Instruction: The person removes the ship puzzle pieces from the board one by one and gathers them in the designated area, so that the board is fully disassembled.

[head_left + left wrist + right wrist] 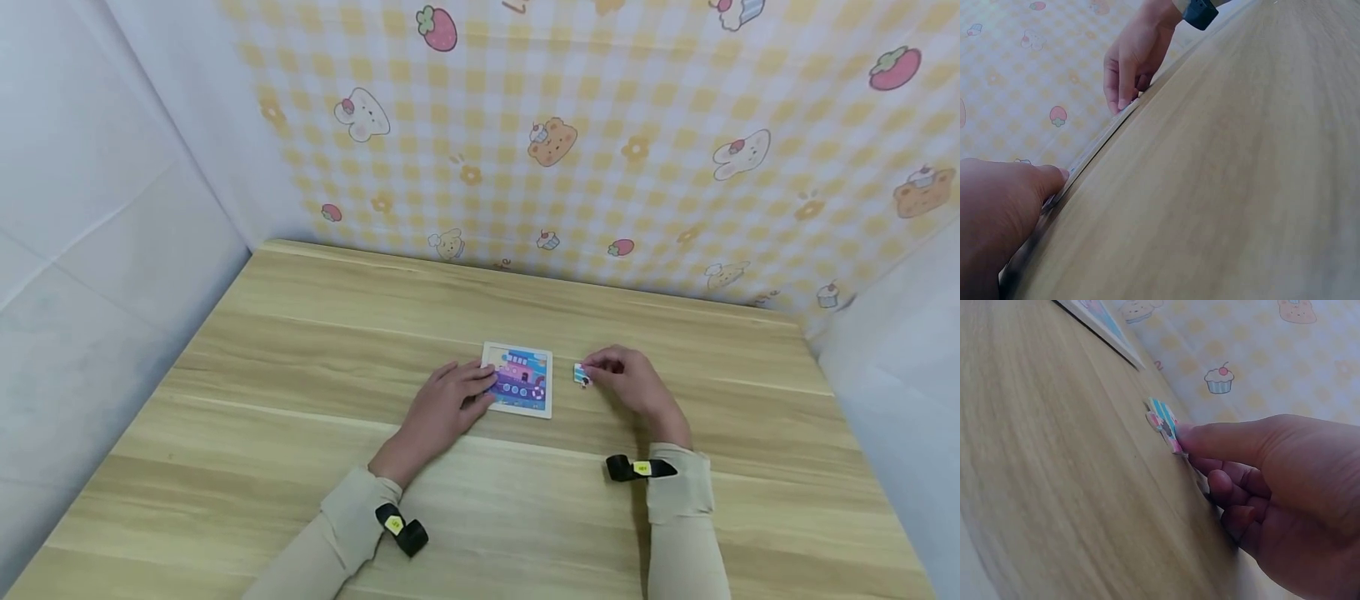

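Just right of the puzzle [522,382], the piece [580,374] has its knob pointing near; can't call the long axis, it's partly covered. Right hand [633,385]'s grip: tight pinch on it. Left hand [448,406] rests loosely on the puzzle. Right-wrist cam shows tucked fingers head cam hides.

L forearm [315,546] is angled from approx. 7 o'clock to 1. L hand [447,402] is laid palm-down, w/ L fingers [474,372] extended twd 2 o'clock & L thumb [480,406] set apart on their 4 o'clock side. R forearm [686,533] is pointed at approx. 12, R wrist [670,427] bent twd 11. R hand [633,382] is held in a pinch, tips twd 9–10; R thumb [1229,439] is kept str., lower R fingers [1220,485] curled in.
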Motion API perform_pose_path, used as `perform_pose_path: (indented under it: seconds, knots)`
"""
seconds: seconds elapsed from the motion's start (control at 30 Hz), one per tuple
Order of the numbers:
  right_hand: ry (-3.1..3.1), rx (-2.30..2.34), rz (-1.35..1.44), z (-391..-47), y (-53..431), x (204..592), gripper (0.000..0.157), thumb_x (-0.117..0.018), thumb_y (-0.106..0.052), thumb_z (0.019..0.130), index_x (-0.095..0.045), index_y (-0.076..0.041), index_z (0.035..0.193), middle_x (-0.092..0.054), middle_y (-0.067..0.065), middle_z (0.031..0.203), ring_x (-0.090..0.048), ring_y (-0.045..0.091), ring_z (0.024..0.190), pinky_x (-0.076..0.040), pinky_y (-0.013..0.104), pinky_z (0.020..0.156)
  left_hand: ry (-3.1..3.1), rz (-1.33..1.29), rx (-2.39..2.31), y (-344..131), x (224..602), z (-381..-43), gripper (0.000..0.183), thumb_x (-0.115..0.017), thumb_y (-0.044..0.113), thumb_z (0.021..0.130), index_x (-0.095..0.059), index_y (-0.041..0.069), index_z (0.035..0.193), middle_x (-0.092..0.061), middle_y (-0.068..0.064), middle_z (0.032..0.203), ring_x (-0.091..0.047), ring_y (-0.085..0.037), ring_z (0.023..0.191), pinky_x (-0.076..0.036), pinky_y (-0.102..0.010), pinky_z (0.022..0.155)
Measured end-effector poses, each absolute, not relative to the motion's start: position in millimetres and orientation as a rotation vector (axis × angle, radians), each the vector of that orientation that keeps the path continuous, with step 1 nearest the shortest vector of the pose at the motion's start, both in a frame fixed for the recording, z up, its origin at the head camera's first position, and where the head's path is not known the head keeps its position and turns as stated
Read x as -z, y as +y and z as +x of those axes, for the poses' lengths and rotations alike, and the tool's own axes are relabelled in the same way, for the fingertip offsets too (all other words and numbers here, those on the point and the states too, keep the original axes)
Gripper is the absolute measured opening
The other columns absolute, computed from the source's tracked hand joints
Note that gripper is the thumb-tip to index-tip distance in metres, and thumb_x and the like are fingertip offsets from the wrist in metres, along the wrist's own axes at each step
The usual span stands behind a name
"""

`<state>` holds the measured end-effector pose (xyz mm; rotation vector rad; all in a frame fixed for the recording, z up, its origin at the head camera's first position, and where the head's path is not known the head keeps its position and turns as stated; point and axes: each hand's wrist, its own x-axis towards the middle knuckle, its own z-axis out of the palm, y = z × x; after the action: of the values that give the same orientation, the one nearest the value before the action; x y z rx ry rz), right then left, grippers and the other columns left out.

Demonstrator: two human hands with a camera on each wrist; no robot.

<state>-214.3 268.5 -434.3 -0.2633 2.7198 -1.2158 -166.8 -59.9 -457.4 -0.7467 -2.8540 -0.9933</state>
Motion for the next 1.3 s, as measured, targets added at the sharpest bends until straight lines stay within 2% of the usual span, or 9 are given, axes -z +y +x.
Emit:
perform_pose_path:
  seconds: [0.23, 0.4, 0.67, 0.9, 1.03, 1.2, 1.3]
  knots:
    - [2.705, 1.23, -0.246, -213.3, 269.6, 433.9, 0.015, -0.068, -0.009, 0.101, -0.078, -0.005, 0.111, -0.069, 0.011, 0.106, -0.053, 0.023, 0.085, -0.046, 0.027, 0.07, -2.854, -0.743, 1.0, -58.4, 457.9, -166.4, 0.039, -0.065, 0.031, 0.104, -0.067, 0.01, 0.136, -0.06, -0.002, 0.147, -0.048, -0.023, 0.144, -0.028, -0.048, 0.125]
    - [2.673, 1.304, -0.187, -213.5, 273.2, 435.2, 0.02, -0.068, -0.018, 0.102, -0.077, -0.006, 0.115, -0.069, 0.011, 0.109, -0.055, 0.021, 0.09, -0.048, 0.027, 0.074, -2.847, -0.74, 1.006, -58.4, 456.7, -165.0, 0.039, -0.065, 0.031, 0.104, -0.067, 0.01, 0.137, -0.06, -0.002, 0.147, -0.047, -0.023, 0.144, -0.027, -0.048, 0.125]
    - [2.614, 1.463, -0.134, -213.0, 279.7, 437.8, 0.028, -0.066, -0.021, 0.104, -0.073, 0.0, 0.12, -0.07, 0.017, 0.113, -0.056, 0.013, 0.087, -0.05, 0.02, 0.07, -2.822, -0.744, 0.974, -59.3, 456.4, -163.4, 0.039, -0.065, 0.032, 0.104, -0.068, 0.01, 0.136, -0.061, -0.002, 0.146, -0.05, -0.024, 0.142, -0.029, -0.049, 0.124]
    - [2.579, 1.489, -0.084, -210.9, 279.4, 433.2, 0.031, -0.06, -0.021, 0.107, -0.071, 0.003, 0.123, -0.069, 0.016, 0.119, -0.055, 0.013, 0.085, -0.049, 0.021, 0.068, -2.769, -0.76, 0.998, -59.7, 455.8, -162.3, 0.038, -0.065, 0.03, 0.104, -0.069, 0.009, 0.136, -0.06, -0.005, 0.147, -0.051, -0.026, 0.141, -0.032, -0.051, 0.122]
    - [2.555, 1.546, -0.064, -210.8, 278.4, 430.5, 0.035, -0.057, -0.025, 0.109, -0.07, 0.004, 0.124, -0.067, 0.017, 0.115, -0.055, 0.014, 0.085, -0.05, 0.022, 0.069, -2.685, -0.785, 0.983, -59.8, 457.0, -162.1, 0.036, -0.065, 0.025, 0.104, -0.069, 0.009, 0.136, -0.06, -0.004, 0.147, -0.052, -0.027, 0.14, -0.034, -0.051, 0.121]
    - [2.599, 1.524, -0.187, -214.2, 257.6, 424.4, 0.031, -0.059, -0.02, 0.107, -0.072, 0.004, 0.121, -0.07, 0.021, 0.11, -0.061, 0.021, 0.086, -0.052, 0.024, 0.068, -2.671, -0.934, 0.906, -56.6, 456.8, -159.7, 0.036, -0.064, 0.024, 0.104, -0.068, 0.008, 0.136, -0.061, -0.005, 0.146, -0.053, -0.025, 0.14, -0.036, -0.047, 0.121]
    - [2.687, 1.4, -0.358, -216.8, 232.8, 418.1, 0.024, -0.062, -0.014, 0.105, -0.075, 0.001, 0.118, -0.073, 0.018, 0.111, -0.064, 0.023, 0.089, -0.054, 0.026, 0.07, -2.706, -1.02, 0.888, -50.7, 455.8, -157.8, 0.039, -0.062, 0.025, 0.106, -0.065, 0.007, 0.14, -0.059, -0.007, 0.148, -0.051, -0.025, 0.142, -0.036, -0.045, 0.121]
